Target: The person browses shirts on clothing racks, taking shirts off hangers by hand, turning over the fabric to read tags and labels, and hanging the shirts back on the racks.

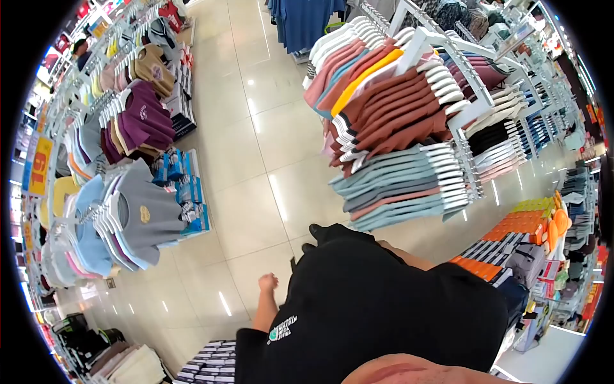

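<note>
Above the tiled floor (233,153), garments (393,112) hang seemingly untaken, the left hand (268,281) apparently empty, fingers curled closed, the right hand's hidden.

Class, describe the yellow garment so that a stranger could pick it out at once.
Find the pale tiled aisle, then the large white clothes rack right of it. Just above the rust-brown garments in the picture hangs the yellow garment. Its bright yellow sets it apart from its reddish and pale neighbours.

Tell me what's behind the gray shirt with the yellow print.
Behind the gray shirt, more shirts hang, showing only narrow edges. Their fronts are covered.
</note>
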Tool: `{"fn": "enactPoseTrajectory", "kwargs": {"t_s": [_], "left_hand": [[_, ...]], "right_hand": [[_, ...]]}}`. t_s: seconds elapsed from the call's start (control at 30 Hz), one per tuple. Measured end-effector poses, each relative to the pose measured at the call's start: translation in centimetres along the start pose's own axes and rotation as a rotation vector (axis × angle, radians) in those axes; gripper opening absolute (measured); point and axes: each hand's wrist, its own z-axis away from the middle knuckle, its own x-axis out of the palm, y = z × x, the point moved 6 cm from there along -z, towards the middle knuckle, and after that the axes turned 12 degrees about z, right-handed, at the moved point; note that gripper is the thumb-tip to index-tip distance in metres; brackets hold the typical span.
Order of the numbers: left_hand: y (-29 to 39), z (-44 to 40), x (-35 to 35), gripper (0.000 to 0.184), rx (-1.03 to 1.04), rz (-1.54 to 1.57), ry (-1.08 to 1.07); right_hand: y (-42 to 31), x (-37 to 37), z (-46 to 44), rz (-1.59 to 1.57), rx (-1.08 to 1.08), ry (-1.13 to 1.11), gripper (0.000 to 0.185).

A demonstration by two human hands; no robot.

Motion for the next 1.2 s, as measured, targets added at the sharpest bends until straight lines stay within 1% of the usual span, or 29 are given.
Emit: {"fn": "enactPoseTrajectory", "kwargs": {"t_s": [0.03,0.07,0.1,0.13,0.17,0.23,0.33,0.43,0.53,0.63,0.67,0.7,0.73,0.83,0.9,1.0,1.07,1.1,1.17,1.2], "left_hand": [[0.3,1.4,0.7,0.022,-0.044,-0.028,0.009],[-4.2,-3.0,0.6,0.027,0.163,-0.362,-0.168],[-6.5,-5.0,1.2,0.033,0.465,-0.775,-0.265],[-5.2,-3.4,2.5,0.039,0.783,-1.055,-0.274],[-5.9,-3.8,2.7,0.048,0.717,-1.068,-0.363],[-6.0,-4.4,1.9,0.046,0.536,-1.002,-0.391],[-2.2,-5.8,0.5,0.045,0.481,-1.023,-0.4],[4.3,-7.9,-2.2,0.043,0.552,-1.143,-0.406],[12.1,-10.8,-4.8,0.041,0.686,-1.317,-0.411],[19.6,-14.9,-5.3,0.039,0.774,-1.462,-0.386],[24.8,-14.0,-4.6,0.034,0.409,-1.074,-0.268],[30.5,-12.1,-3.8,0.029,0.161,-0.633,-0.056],[34.2,-13.7,-1.4,0.029,0.166,-0.651,-0.062],[41.7,-18.7,3.8,0.023,0.149,-0.265,-0.14],[46.1,-20.6,9.1,0.025,0.192,-0.27,-0.197],[50.7,-22.5,16.3,0.025,0.192,-0.336,-0.304],[52.8,-22.7,20.8,0.025,0.174,-0.472,-0.418],[53.6,-23.9,22.0,0.025,0.173,-0.487,-0.435],[55.4,-26.8,24.7,0.024,0.224,-0.659,-0.531],[56.5,-28.8,25.5,0.025,0.246,-0.703,-0.534]], "right_hand": [[-2.8,0.4,-1.5,0.027,-0.064,0.005,0.018],[-5.2,0.1,-2.5,0.017,-0.091,0.015,0.018],[-7.5,-0.2,-3.4,-0.011,-0.104,0.023,0.019],[-9.2,-0.6,-3.9,-0.034,-0.105,0.036,0.019],[-10.1,-0.7,-4.7,-0.058,-0.095,0.052,0.019],[-9.9,-0.8,-6.1,-0.083,-0.047,0.081,0.019],[-7.4,-0.1,-8.1,-0.066,0.051,0.102,0.019],[-5.0,1.3,-9.5,-0.047,0.153,0.098,0.019],[-4.9,2.3,-10.3,-0.079,0.229,0.095,0.019],[-6.0,1.9,-11.5,-0.15,0.268,0.104,0.019],[-7.1,1.7,-12.0,-0.176,0.275,0.113,0.02],[-7.9,1.4,-12.4,-0.187,0.287,0.121,0.02],[-9.1,0.8,-13.0,-0.218,0.292,0.136,0.02],[-12.3,-0.5,-14.0,-0.326,0.304,0.191,0.02],[-14.2,-1.7,-14.6,-0.413,0.313,0.243,0.02],[-17.4,-2.4,-15.6,-0.51,0.325,0.295,0.021],[-19.2,-1.7,-16.3,-0.549,0.343,0.315,0.021],[-19.9,-1.2,-16.7,-0.561,0.356,0.324,0.021],[-21.7,0.4,-17.8,-0.557,0.375,0.329,0.021],[-22.6,1.4,-18.6,-0.542,0.381,0.328,0.021]]}}
